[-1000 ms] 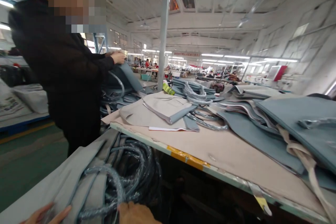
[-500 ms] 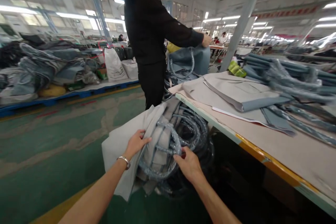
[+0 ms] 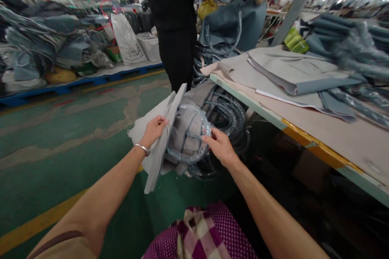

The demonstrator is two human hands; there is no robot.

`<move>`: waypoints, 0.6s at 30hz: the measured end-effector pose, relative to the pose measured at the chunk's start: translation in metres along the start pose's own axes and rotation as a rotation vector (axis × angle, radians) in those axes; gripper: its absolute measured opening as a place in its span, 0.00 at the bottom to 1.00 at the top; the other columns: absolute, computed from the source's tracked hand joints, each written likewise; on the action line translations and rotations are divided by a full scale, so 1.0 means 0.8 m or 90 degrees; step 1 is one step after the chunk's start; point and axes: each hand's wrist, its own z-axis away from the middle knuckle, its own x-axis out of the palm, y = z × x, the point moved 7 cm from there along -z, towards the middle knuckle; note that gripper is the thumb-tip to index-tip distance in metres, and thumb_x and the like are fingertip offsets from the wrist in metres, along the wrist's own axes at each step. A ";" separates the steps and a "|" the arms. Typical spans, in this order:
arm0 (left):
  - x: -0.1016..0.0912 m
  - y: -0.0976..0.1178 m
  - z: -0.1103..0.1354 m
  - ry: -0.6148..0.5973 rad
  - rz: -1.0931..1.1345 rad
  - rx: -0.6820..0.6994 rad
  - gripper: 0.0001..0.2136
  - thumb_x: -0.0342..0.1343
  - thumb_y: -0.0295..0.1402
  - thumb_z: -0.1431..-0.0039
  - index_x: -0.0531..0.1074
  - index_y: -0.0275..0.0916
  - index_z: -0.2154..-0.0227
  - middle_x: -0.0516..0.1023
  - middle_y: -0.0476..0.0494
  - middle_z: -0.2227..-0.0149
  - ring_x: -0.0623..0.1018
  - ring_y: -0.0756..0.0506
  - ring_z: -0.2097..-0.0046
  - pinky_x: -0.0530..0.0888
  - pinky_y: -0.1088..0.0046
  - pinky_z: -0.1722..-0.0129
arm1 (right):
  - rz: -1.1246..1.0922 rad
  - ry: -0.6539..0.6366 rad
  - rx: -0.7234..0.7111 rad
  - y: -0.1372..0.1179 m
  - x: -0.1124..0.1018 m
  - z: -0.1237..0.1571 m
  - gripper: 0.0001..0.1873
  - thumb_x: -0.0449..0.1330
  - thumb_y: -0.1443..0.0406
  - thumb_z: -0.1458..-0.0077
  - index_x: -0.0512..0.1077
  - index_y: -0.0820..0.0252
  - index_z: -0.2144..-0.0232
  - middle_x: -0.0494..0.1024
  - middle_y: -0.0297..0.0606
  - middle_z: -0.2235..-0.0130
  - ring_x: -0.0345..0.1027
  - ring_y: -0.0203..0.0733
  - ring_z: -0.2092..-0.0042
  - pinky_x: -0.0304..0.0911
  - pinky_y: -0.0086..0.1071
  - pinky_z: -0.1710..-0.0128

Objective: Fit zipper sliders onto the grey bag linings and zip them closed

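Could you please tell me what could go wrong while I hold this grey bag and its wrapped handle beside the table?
The wrapped handle in your right hand lies against the dark tangle of other handles; it may snag and drag them down.
Your left hand pinches only the edge of the grey bag; it could slip to the floor.
The person in black stands close by; a tug might bump them.

Green factory floor [image 3: 75, 137], yellow line [image 3: 36, 224]
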 end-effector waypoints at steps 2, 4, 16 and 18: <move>-0.026 0.007 0.010 0.046 0.059 0.012 0.11 0.56 0.38 0.36 0.71 0.33 0.65 0.70 0.50 0.70 0.71 0.51 0.71 0.72 0.74 0.71 | -0.008 -0.009 -0.028 -0.018 0.007 0.005 0.21 0.59 0.54 0.55 0.71 0.64 0.64 0.67 0.30 0.74 0.62 0.35 0.72 0.58 0.26 0.74; -0.053 0.018 0.024 0.085 0.120 0.023 0.10 0.56 0.38 0.36 0.69 0.34 0.66 0.69 0.51 0.71 0.68 0.52 0.73 0.69 0.76 0.73 | -0.012 -0.010 -0.063 -0.044 0.014 0.013 0.18 0.59 0.55 0.53 0.71 0.63 0.65 0.66 0.30 0.75 0.61 0.35 0.73 0.58 0.25 0.75; -0.070 0.166 0.197 -0.116 0.157 0.157 0.12 0.60 0.43 0.43 0.69 0.39 0.68 0.71 0.50 0.71 0.72 0.49 0.68 0.71 0.74 0.66 | -0.217 0.116 0.001 -0.179 -0.105 0.179 0.28 0.71 0.55 0.53 0.73 0.61 0.53 0.55 0.27 0.81 0.48 0.28 0.82 0.43 0.18 0.86; -0.059 0.181 0.181 -0.061 0.149 0.212 0.18 0.61 0.45 0.44 0.68 0.40 0.56 0.74 0.42 0.57 0.75 0.43 0.56 0.73 0.66 0.54 | -0.172 0.167 0.053 -0.167 -0.130 0.229 0.31 0.71 0.53 0.52 0.71 0.59 0.49 0.57 0.29 0.81 0.50 0.30 0.81 0.46 0.20 0.85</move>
